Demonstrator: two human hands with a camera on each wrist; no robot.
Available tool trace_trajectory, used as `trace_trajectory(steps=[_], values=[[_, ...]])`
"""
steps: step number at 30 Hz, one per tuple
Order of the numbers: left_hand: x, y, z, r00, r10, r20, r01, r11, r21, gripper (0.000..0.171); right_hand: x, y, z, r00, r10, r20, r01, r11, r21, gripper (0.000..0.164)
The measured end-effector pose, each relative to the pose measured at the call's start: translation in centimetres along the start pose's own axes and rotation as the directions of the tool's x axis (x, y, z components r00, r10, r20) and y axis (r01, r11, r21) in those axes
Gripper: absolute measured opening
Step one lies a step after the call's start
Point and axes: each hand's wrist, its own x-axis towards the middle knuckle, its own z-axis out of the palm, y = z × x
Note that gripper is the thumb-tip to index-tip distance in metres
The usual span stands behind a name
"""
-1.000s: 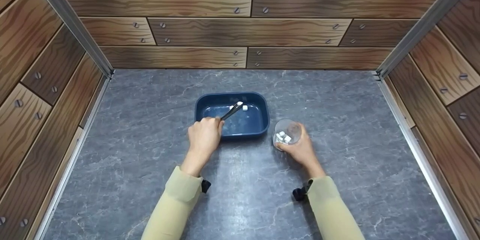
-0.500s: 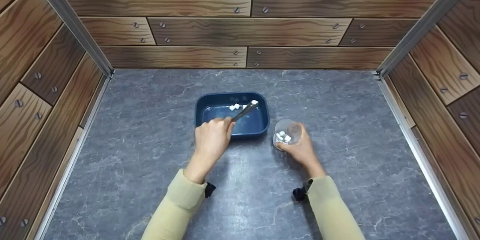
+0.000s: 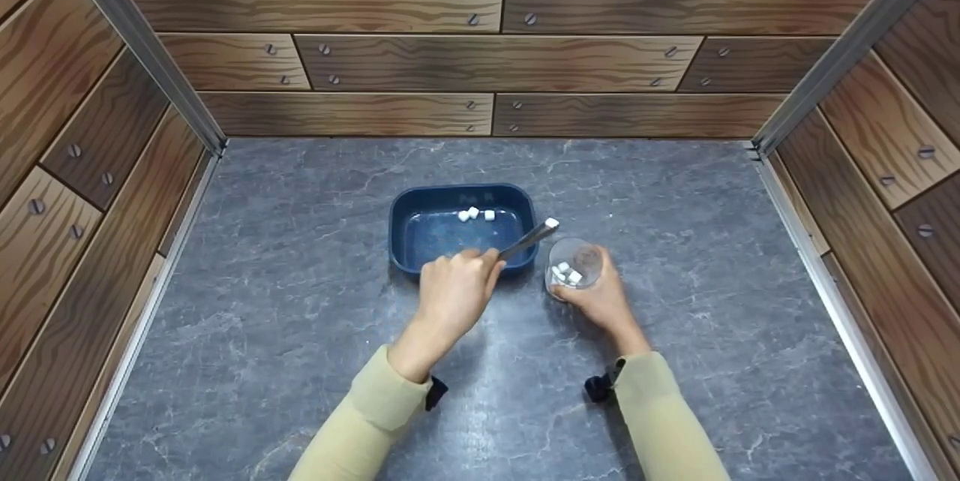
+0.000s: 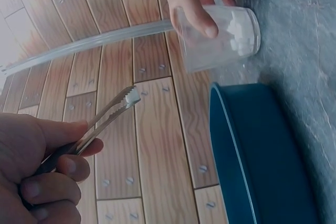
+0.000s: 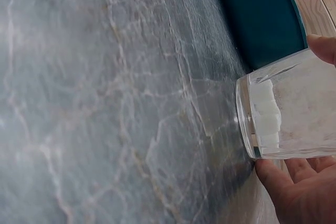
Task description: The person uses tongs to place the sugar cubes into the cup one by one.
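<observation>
My left hand (image 3: 455, 292) grips metal tongs (image 4: 107, 115) with serrated tips, which pinch one small white cube (image 4: 132, 97). In the head view the tips reach past the right rim of a dark blue rectangular tub (image 3: 397, 237), near the cup. Several white cubes (image 3: 490, 215) lie on the tub's floor toward its far side. My right hand (image 3: 604, 299) holds a clear cup (image 5: 294, 108) upright on the table, fingers and thumb around its wall. More white cubes (image 4: 241, 34) sit at the cup's bottom. The cup stands just right of the tub.
The grey marbled tabletop (image 3: 262, 301) spreads around the tub and cup. Wood-patterned panels (image 3: 397, 64) wall off the back and both sides, with metal rails (image 3: 161, 61) at the corners.
My left hand has moved right, carrying the tongs and cube from over the tub to beyond its right rim. My right hand and the cup have stayed in place.
</observation>
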Motion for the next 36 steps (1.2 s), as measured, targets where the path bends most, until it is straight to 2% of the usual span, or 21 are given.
trace_trajectory(steps=[10,17,21,28,32,36], values=[[-0.2,1.1,0.8,0.998,0.065,0.021,-0.065,0.998,0.009,0.025,0.0,0.1,0.1,1.000,-0.021,-0.008,0.022,1.000,0.023,0.095],[-0.4,0.9,1.0,0.996,0.034,0.087,-0.034,0.999,-0.002,0.025,0.0,0.1,0.2,1.000,-0.011,-0.002,0.011,0.999,0.047,0.096],[-0.5,0.1,0.9,0.994,-0.003,0.105,0.003,1.000,0.001,0.027,0.0,0.0,0.1,1.000,0.015,0.001,-0.015,1.000,0.020,0.099],[-0.7,-2.1,0.9,0.993,-0.073,0.089,0.075,0.997,-0.025,0.027,0.0,0.0,0.0,1.000,0.024,0.010,-0.024,1.000,0.006,0.100],[-1.0,-3.5,1.0,0.990,-0.113,0.082,0.114,0.993,-0.004,0.028,0.0,0.0,0.0,1.000,0.013,0.004,-0.013,1.000,0.010,0.099],[-1.1,-4.8,1.4,0.983,-0.153,0.103,0.150,0.988,0.032,0.028,0.0,0.0,0.1,1.000,0.000,-0.002,0.000,1.000,0.017,0.098]])
